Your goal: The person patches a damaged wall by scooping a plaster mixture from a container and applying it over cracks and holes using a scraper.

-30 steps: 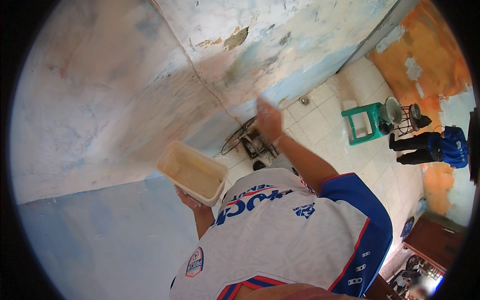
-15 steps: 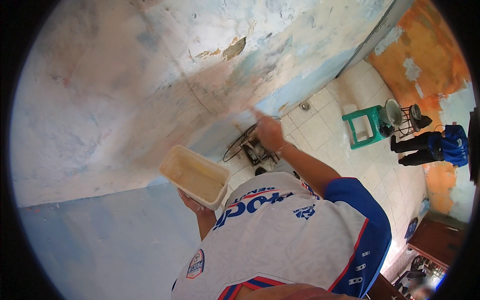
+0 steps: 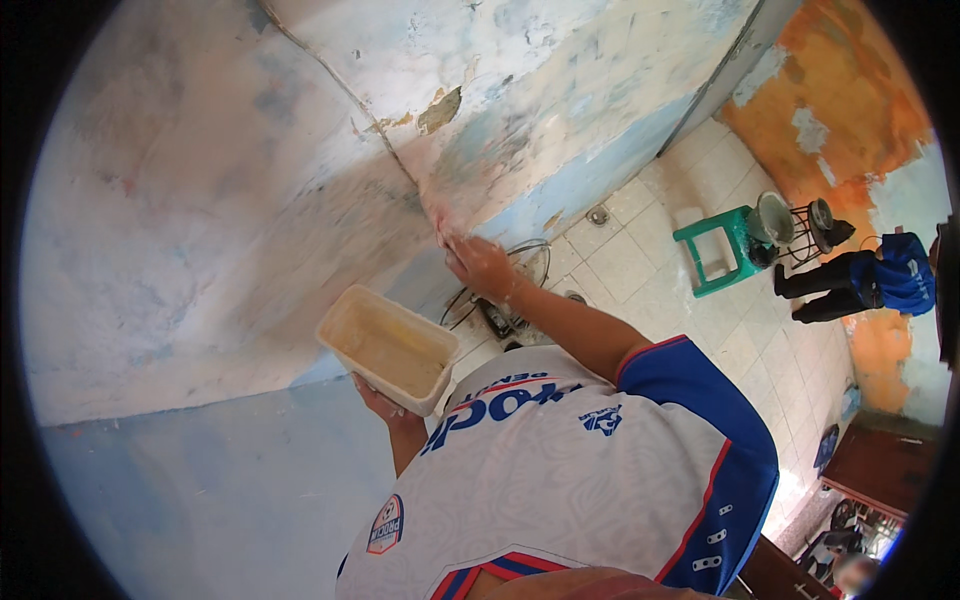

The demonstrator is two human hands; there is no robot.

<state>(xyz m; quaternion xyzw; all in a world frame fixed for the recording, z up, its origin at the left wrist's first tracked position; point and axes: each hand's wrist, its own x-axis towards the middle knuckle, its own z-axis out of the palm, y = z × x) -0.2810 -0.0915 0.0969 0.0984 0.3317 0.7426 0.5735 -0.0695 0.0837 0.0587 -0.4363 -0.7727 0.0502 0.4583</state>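
Note:
My left hand supports a whitish rectangular plastic tub from beneath and the side, its fingers partly hidden. A thin yellowish-beige residue coats the tub's inside. Beyond the tub, my right hand is at the patchy, pale wall, its fingers closed. Some pinkish blur shows at its fingertips, too smeared to name. White smudges mark this hand. Close to the fingertips, a dark crack or cable-like line runs up the wall, with a chipped brown patch above it.
Below my right hand, a dark device with a looped cable lies on the tiled floor. Farther right stands a green stool with a grey bucket beside it. A person in blue stands near the orange, peeling wall.
My right hand has moved left along the wall, toward the crack and the tub. My left hand keeps the tub in nearly the same place. The view has shifted slightly.

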